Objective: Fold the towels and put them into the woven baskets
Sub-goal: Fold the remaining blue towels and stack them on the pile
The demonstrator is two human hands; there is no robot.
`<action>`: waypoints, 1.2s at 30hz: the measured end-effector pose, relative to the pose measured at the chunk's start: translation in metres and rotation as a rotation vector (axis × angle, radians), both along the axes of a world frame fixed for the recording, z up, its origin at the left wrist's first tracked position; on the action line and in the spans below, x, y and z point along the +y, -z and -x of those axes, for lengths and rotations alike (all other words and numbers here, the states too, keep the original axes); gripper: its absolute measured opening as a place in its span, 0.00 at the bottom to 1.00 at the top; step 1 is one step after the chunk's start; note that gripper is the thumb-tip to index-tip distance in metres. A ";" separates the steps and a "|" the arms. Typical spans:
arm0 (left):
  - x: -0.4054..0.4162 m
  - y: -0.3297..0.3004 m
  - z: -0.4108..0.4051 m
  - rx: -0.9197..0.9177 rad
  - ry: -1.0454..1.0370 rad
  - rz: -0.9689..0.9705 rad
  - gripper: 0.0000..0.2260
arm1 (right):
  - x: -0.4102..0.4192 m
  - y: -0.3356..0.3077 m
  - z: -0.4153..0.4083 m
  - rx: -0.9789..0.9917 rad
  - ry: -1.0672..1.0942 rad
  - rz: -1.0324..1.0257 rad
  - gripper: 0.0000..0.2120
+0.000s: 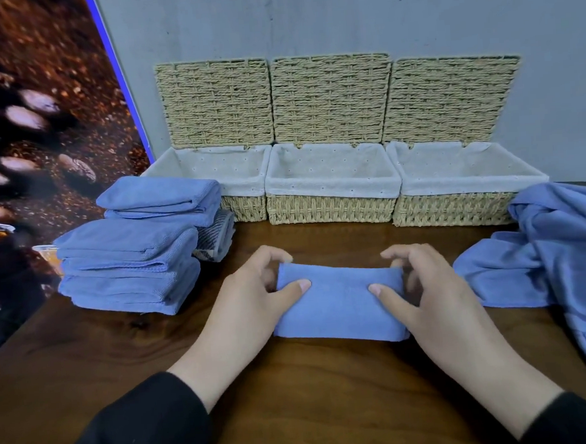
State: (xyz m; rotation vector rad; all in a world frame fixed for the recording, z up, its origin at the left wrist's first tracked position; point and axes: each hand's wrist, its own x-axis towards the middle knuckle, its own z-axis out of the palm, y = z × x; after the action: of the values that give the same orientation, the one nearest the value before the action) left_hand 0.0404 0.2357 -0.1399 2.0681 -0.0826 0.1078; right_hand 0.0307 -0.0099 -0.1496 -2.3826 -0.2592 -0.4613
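A folded blue towel point(339, 304) lay on the dark wooden desk point(295, 393), its long axis running left to right. The left hand point(251, 300) and right hand point(423, 292) each gripped one short end, thumbs on top. Folding looked finished; the next move was probably lifting it into one of three open woven baskets point(333, 198) behind. Folded towels point(129, 266) sat stacked left, unfolded towels point(558, 257) right.

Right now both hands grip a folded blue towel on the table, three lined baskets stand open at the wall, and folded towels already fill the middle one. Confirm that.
Not quite. The head view shows the middle basket holding no towels. The folded towels are stacked on the table, left of the baskets. Otherwise right: the left hand and right hand grip the folded blue towel.
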 end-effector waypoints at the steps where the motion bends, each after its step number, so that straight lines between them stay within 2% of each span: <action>1: 0.001 0.005 -0.004 -0.067 -0.058 -0.139 0.13 | 0.001 0.002 -0.003 -0.075 0.000 0.085 0.12; 3: 0.004 0.006 -0.005 -0.299 -0.076 -0.342 0.14 | 0.002 0.005 -0.007 -0.211 -0.054 0.205 0.05; 5: 0.004 0.000 0.001 -0.493 0.112 -0.470 0.12 | 0.002 0.007 -0.008 -0.271 -0.117 0.239 0.05; 7: -0.001 0.000 0.007 -0.448 0.351 -0.620 0.22 | -0.001 0.008 -0.008 -0.221 -0.182 0.204 0.12; 9: -0.003 0.005 0.008 -0.291 0.427 -0.737 0.32 | -0.007 0.006 -0.006 -0.075 -0.267 0.226 0.23; 12: -0.001 0.007 0.006 -0.205 0.414 -0.776 0.34 | -0.016 0.004 -0.005 0.140 -0.386 0.352 0.39; 14: -0.001 0.005 0.005 -0.167 0.413 -0.787 0.34 | -0.020 0.006 -0.008 0.204 -0.385 0.379 0.43; 16: 0.000 0.007 0.003 -0.162 0.416 -0.778 0.34 | -0.021 0.007 -0.010 0.223 -0.357 0.300 0.40; 20: 0.012 0.012 0.000 -0.195 0.370 -0.613 0.30 | -0.021 0.004 -0.010 0.207 -0.335 0.147 0.30; 25: 0.014 0.002 0.004 -0.066 0.248 -0.181 0.13 | -0.018 -0.004 0.000 0.189 -0.266 0.038 0.18; 28: 0.013 -0.002 0.002 -0.032 0.215 -0.012 0.15 | -0.014 -0.008 0.003 0.189 -0.234 -0.119 0.12; 30: 0.011 -0.001 0.002 -0.004 0.213 0.024 0.18 | -0.011 -0.009 0.002 0.185 -0.210 -0.178 0.13; 33: 0.008 -0.003 0.004 0.042 0.171 0.181 0.11 | -0.006 -0.011 0.001 0.222 -0.238 -0.373 0.19; 36: 0.011 -0.003 0.004 0.104 0.170 0.383 0.17 | -0.002 -0.013 0.001 0.220 -0.292 -0.545 0.16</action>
State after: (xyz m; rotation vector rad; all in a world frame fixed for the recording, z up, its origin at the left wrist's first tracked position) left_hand 0.0368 0.2467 -0.1370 1.6735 -0.1604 -0.0835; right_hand 0.0299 -0.0120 -0.1370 -1.8053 -0.3263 -0.1070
